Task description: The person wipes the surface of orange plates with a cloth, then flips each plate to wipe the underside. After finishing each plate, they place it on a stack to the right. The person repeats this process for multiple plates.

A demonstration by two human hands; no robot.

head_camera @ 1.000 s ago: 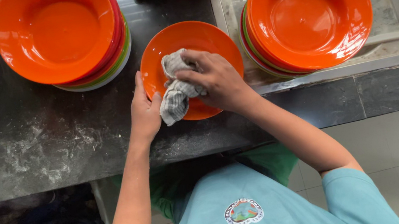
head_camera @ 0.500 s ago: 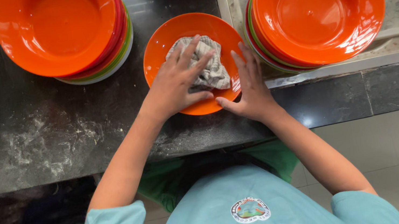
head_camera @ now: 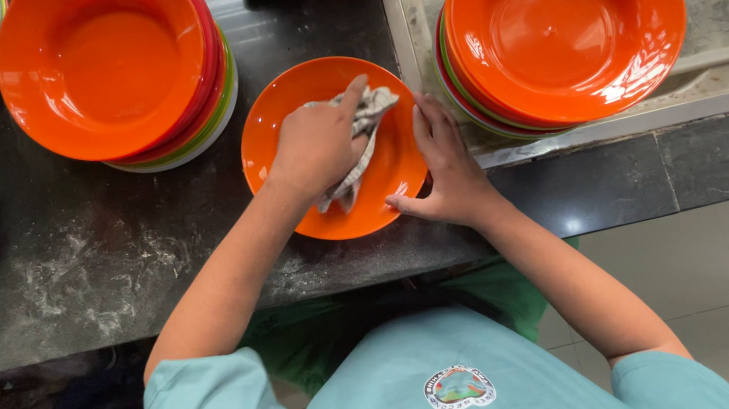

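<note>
Orange round plate [head_camera: 293,137], glossy, steadied by right hand [head_camera: 444,171]; left hand [head_camera: 314,143] presses crumpled grey cloth [head_camera: 365,124].

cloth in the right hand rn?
No, the left hand presses the grey cloth onto the single orange plate, while the right hand only steadies that plate's rim.

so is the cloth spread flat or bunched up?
Bunched: the cloth lies crumpled under the left hand on the orange plate.
</note>
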